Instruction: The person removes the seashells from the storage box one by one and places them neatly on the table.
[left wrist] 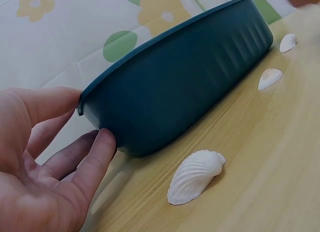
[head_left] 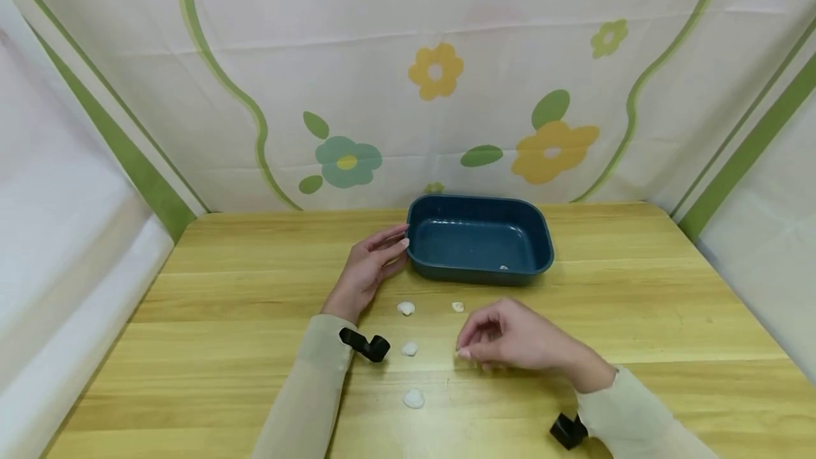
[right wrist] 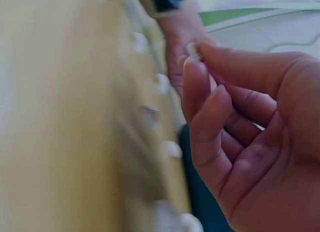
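Note:
My left hand (head_left: pixel 372 264) rests against the left end of a dark blue plastic basin (head_left: pixel 481 277). Its fingertips touch the outer wall and rim, as the left wrist view shows from close up. Over the table to the right, my right hand (head_left: pixel 519 338) pinches a small pale piece, apparently a seashell (right wrist: pixel 193 51), between thumb and forefinger; the fingertips cover most of it. White seashells lie between the hands: a ribbed one (head_left: pixel 406 309) near the basin, another (head_left: pixel 409 349) below it, and a larger one (head_left: pixel 414 398) closest to me.
A small shell (head_left: pixel 457 307) lies just in front of the basin, and a tiny white piece (head_left: pixel 503 268) is inside it. The wooden table (head_left: pixel 255 374) ends at a white flowered cloth (head_left: pixel 382 91) right behind the basin. More cloth hangs at both sides.

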`<state>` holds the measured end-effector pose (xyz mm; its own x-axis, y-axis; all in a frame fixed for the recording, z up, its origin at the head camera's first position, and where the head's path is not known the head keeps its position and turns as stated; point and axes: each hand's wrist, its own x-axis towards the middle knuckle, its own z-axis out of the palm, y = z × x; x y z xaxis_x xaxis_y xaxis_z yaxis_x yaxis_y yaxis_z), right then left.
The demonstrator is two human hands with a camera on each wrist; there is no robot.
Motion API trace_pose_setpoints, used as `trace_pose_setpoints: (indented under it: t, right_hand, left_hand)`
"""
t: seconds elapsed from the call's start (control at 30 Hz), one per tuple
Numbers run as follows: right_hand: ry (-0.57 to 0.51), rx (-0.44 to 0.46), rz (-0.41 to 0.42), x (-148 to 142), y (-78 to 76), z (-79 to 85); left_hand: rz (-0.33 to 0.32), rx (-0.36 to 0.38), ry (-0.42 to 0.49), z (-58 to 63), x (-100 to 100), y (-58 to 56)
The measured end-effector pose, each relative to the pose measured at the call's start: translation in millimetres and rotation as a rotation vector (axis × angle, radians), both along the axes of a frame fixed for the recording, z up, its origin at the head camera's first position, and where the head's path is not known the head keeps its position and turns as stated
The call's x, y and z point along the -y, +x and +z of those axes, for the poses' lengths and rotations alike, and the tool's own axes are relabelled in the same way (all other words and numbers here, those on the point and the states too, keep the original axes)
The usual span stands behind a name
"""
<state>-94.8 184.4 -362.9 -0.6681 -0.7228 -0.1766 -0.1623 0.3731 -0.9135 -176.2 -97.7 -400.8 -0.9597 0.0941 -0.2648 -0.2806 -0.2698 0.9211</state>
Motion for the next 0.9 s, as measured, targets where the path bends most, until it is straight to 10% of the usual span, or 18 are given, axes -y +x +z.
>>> trace_pose_setpoints:
  t: [0.9]
  right_hand:
    - [0.062,-0.089,-0.025,-6.7,25.9,-21.9]
  left_hand:
    - [0.006,0.005,0.018,-0.6,-0.4,-1.5]
